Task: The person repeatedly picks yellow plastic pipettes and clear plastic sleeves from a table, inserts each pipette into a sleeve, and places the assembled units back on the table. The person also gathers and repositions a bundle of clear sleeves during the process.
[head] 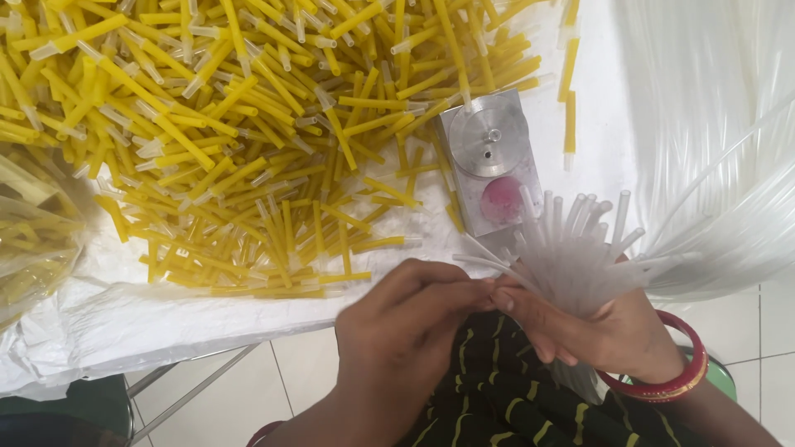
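**Plastic bags at both edges, no labels or screens**

One clear plastic bag [33,228] lies at the left edge of the table. It is transparent and crumpled, and through its wall some yellow tubes [25,273] are visible inside (they look the same as the loose yellow pieces beside it). On the right side a large bundle of long clear tubes sits in what seems to be a thin transparent plastic wrap [712,124], glossy and whitish; I cannot tell for sure if it is a closed bag. No label, sign or screen is visible anywhere.
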